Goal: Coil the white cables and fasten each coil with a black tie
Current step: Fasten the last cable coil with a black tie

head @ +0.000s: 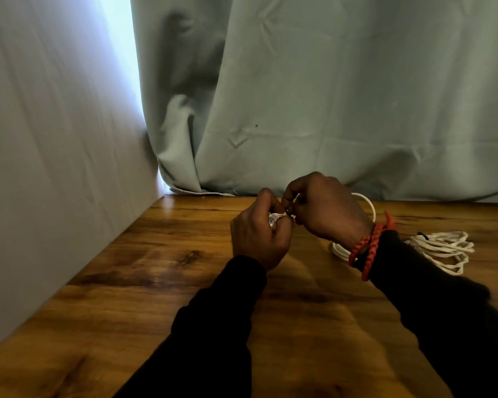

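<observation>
Both hands are held together above the desk [184, 271], a little in front of its far edge and about midway along it. The left hand [259, 239] is seen from the back, its fingers curled tightly round a small white bundle [275, 219] with a printed label, only a bit of which shows between thumb and fingers. The right hand [325, 208] is just beside the left, fingertips touching it; its thumb and forefinger are pinched together at the end of the bundle, on something too small and shadowed to be made out. Whether that is a black tie cannot be told.

A white cable [367, 203] is seen arching out from behind the right hand, curving over the desk past the wrist and reappearing below it as several loops [339, 251] lying on the wood. How the cable joins the bundle in the hands is hidden by the right hand.

A second coil [443, 249] of white cable lies on the desk to the right of the right wrist, near the right edge of the view, with a small dark mark [423, 235] at its far left end. Red braided bands [371, 248] are worn on the right wrist, above a black sleeve [431, 297].

The desk is closed off behind by a pale curtain [328, 96] and on the left by a white sheet [55, 168].
</observation>
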